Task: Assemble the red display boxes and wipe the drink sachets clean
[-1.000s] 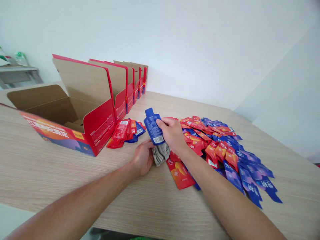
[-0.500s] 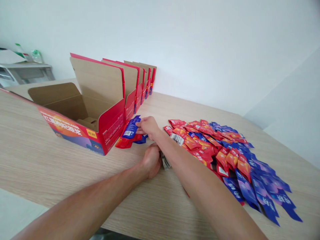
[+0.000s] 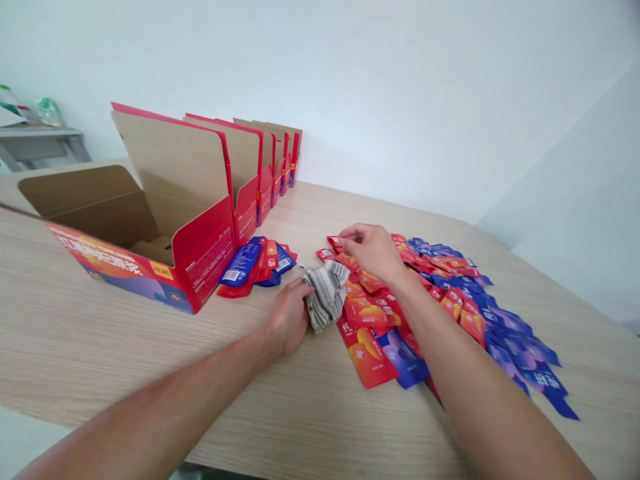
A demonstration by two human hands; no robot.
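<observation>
My left hand (image 3: 290, 315) rests on the table, its fingers closed on a crumpled grey-and-white striped cloth (image 3: 327, 297). Over the far left part of a spread of red and blue sachets (image 3: 373, 310) is my right hand (image 3: 373, 248), fingers loosely bent and nothing visibly held. A red sachet (image 3: 334, 241) lies just by its fingertips; whether they touch cannot be made out. Left of the cloth sits a small heap of sachets (image 3: 265, 263), red and blue, with a blue sachet (image 3: 243, 262) on top showing its barcode. My right forearm hides part of the large spread.
An open red printed carton (image 3: 205, 270) stands at the left, flaps raised. Several more open cartons (image 3: 265, 180) line up behind it toward the white wall (image 3: 400, 100). A side table (image 3: 43, 137) with a green-capped bottle and a plastic bag is at the far left.
My right hand has moved right, from the small heap to the large spread. The striped cloth in my left hand now shows more fully. The view has shifted slightly.
</observation>
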